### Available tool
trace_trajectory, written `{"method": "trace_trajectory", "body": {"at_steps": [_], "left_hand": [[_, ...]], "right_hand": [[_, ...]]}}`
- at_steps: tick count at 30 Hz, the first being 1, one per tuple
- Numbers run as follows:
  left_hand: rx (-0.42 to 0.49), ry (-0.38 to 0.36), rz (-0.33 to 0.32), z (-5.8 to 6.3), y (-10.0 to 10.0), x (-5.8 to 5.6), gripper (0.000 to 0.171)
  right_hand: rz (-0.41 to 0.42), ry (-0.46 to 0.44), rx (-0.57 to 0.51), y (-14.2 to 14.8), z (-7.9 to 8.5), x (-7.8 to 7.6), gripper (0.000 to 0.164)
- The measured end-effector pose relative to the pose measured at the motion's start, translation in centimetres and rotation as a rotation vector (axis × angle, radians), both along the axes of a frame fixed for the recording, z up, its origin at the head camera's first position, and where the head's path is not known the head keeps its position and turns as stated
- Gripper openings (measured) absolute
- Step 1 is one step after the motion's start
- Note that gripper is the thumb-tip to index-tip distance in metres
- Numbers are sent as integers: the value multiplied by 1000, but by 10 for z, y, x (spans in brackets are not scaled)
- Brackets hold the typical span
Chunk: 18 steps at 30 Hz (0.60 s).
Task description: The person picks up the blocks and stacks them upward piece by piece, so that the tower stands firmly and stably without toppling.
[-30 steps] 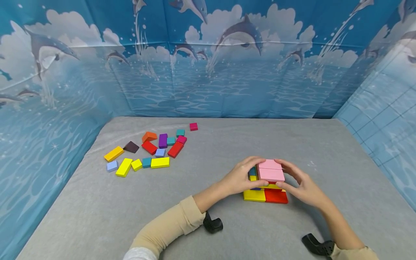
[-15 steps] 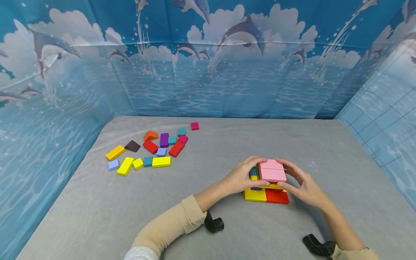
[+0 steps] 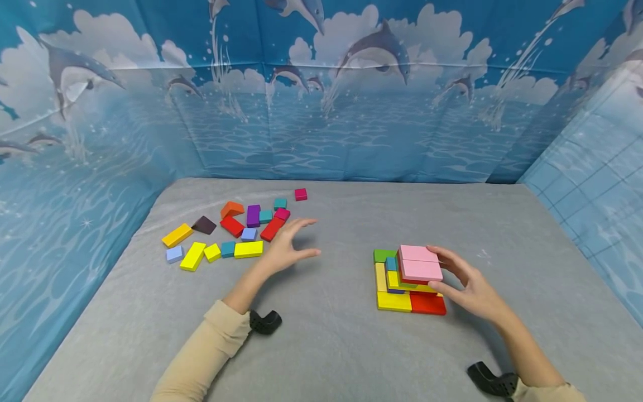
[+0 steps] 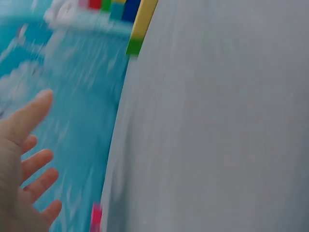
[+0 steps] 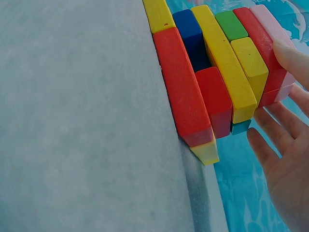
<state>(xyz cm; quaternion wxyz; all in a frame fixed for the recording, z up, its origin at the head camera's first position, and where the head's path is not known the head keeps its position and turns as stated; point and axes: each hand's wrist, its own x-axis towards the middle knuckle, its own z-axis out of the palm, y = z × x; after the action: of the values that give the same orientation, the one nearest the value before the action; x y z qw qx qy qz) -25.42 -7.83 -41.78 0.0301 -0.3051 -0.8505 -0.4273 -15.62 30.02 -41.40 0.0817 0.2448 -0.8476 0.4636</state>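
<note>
A stepped stack of colored wooden blocks stands on the grey cloth right of center, topped by two pink blocks over a red layer. My right hand holds the stack's top at its right end, thumb at the front and index finger at the back. In the right wrist view, the thumb lies against the red block beneath the pink. My left hand is away from the stack, fingers and thumb spread with nothing between them. It is just right of the loose blocks, nearest a long red block.
Loose blocks lie scattered at left: a yellow block, a purple block, an orange block, a dark block and several others. A magenta block sits farther back. A dolphin-print curtain encloses the table's back and sides.
My left hand has let go of the stack's top and moved left toward the loose blocks, uncovering the stack's left side. The right hand has stayed at the stack.
</note>
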Motion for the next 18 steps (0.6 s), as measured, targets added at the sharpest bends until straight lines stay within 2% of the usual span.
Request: {"method": "trace_trajectory", "body": {"at_steps": [5,9,13,18], "left_hand": [[-96,46,104,-6,-61,-2,60],[-177,83,171,-14,-98,0,52],[-219,118,200,-20,-122,4,46],[-233,94,204,-25,-136,4,41]], "right_hand": [[2,10,-7,0,-1,0,72],[5,14,-9,0,-2,-1,72],[4,9,-1,0,-3,-1,72],[-1,11,2,0,-3,-1,73]]}}
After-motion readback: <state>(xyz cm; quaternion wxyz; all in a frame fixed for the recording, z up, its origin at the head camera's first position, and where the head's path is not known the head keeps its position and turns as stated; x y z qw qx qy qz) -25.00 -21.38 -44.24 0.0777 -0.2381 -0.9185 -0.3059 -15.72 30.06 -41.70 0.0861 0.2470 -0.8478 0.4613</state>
